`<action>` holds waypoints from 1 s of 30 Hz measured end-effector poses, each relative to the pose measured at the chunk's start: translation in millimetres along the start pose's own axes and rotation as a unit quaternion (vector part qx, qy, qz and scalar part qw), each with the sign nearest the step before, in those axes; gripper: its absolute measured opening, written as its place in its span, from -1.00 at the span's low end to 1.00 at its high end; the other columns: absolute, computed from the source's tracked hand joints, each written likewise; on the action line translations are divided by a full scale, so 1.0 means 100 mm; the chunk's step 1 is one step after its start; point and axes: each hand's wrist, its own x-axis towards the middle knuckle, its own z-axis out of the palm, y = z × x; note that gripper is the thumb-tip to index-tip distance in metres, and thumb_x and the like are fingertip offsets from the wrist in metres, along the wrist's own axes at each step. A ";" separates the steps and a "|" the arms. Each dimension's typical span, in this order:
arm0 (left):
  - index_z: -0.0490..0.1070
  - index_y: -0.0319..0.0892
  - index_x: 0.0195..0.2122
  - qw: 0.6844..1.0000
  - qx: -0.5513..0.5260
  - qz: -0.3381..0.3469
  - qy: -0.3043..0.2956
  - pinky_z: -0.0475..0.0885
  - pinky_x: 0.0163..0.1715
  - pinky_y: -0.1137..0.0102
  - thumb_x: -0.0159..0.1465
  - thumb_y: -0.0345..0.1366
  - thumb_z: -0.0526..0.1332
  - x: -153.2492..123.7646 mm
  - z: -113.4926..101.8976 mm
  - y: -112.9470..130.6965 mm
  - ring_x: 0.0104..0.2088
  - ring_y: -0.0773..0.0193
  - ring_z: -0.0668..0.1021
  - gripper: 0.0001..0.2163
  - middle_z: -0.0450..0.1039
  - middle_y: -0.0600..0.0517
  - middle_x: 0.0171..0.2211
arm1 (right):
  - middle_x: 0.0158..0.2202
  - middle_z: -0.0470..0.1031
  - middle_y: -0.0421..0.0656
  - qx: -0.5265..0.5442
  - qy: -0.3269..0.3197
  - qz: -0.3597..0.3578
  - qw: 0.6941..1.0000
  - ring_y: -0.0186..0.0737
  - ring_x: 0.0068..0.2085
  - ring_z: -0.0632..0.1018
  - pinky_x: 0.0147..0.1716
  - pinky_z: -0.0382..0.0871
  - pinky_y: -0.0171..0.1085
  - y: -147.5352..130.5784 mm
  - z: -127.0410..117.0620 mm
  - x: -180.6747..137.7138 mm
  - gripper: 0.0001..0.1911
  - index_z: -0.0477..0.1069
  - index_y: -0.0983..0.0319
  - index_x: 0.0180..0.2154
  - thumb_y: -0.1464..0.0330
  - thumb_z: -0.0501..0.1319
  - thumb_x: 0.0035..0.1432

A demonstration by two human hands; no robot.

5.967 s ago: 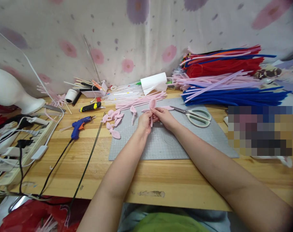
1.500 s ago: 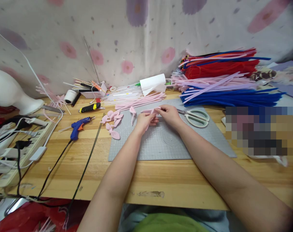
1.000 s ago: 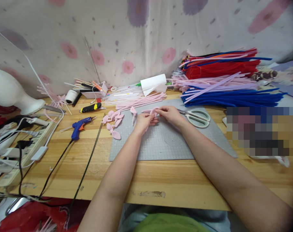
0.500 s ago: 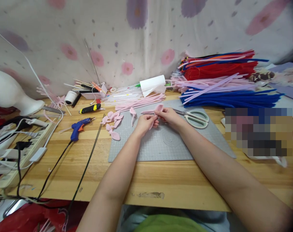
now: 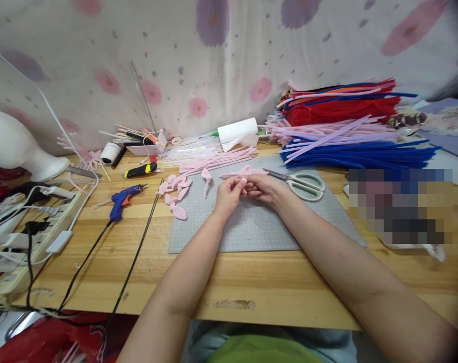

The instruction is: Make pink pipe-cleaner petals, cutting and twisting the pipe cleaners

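Note:
Over the grey cutting mat (image 5: 267,227), my left hand (image 5: 229,195) and my right hand (image 5: 264,188) meet with their fingers closed on a pink pipe cleaner piece (image 5: 245,171). A bent pink loop of it shows above the fingertips; the rest is hidden by the fingers. Straight pink pipe cleaners (image 5: 229,175) lie on the mat just behind. Scissors (image 5: 306,186) with pale green handles rest to the right of my right hand. Left of my left hand lie a single twisted pink piece (image 5: 207,182) and a cluster of pink leaf-like pieces (image 5: 176,194).
A blue glue gun (image 5: 122,200) and a yellow-black cutter (image 5: 140,170) lie to the left, near a power strip (image 5: 40,252) with cables. Bundles of red (image 5: 342,111), pink and blue pipe cleaners (image 5: 361,154) are stacked at the back right. A white roll (image 5: 237,132) stands behind the mat.
My right hand has turned, its fingers now lower and stretched beneath the piece. The pink loop between the hands has tilted and shows less.

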 end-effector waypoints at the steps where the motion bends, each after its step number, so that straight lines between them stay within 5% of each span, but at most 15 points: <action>1: 0.32 -0.21 -0.55 1.000 0.005 0.003 0.012 0.29 -0.47 0.54 0.09 -0.18 0.18 -0.01 0.01 0.00 -0.61 0.49 0.36 -0.79 0.31 0.15 -0.67 | -0.78 0.10 -0.35 0.003 -0.006 0.011 1.000 -0.62 -0.76 0.00 -0.84 -0.25 -0.55 0.00 0.01 0.00 -0.67 0.12 0.27 -0.65 0.34 0.26 -0.11; 7: 0.34 -0.20 -0.52 0.999 -0.024 0.015 0.033 0.33 -0.42 0.53 0.07 -0.15 0.21 -0.01 0.06 0.00 -0.56 0.48 0.40 -0.79 0.35 0.14 -0.63 | -0.78 0.16 -0.30 -0.004 0.009 -0.004 1.000 -0.60 -0.75 0.08 -0.84 -0.21 -0.55 -0.02 0.06 -0.01 -0.73 0.16 0.29 -0.64 0.35 0.23 -0.07; 15: 0.42 -0.24 -0.43 0.989 -0.090 -0.109 -0.043 0.41 -0.39 0.45 0.07 -0.01 0.16 0.04 -0.02 0.06 -0.49 0.38 0.51 -0.66 0.46 0.03 -0.55 | -0.80 0.10 -0.38 -0.029 0.113 -0.159 0.980 -0.59 -0.78 0.05 -0.80 -0.23 -0.46 -0.01 0.09 -0.02 -0.68 0.14 0.25 -0.61 0.32 0.31 -0.20; 30: 0.43 -0.25 -0.48 0.988 -0.107 -0.103 -0.034 0.42 -0.44 0.43 -0.06 -0.11 0.30 0.03 -0.02 0.06 -0.55 0.38 0.50 -0.72 0.47 0.06 -0.57 | -0.78 0.16 -0.37 -0.041 0.129 -0.152 0.979 -0.57 -0.76 0.12 -0.79 -0.20 -0.47 0.01 0.10 -0.02 -0.65 0.19 0.26 -0.60 0.29 0.36 -0.32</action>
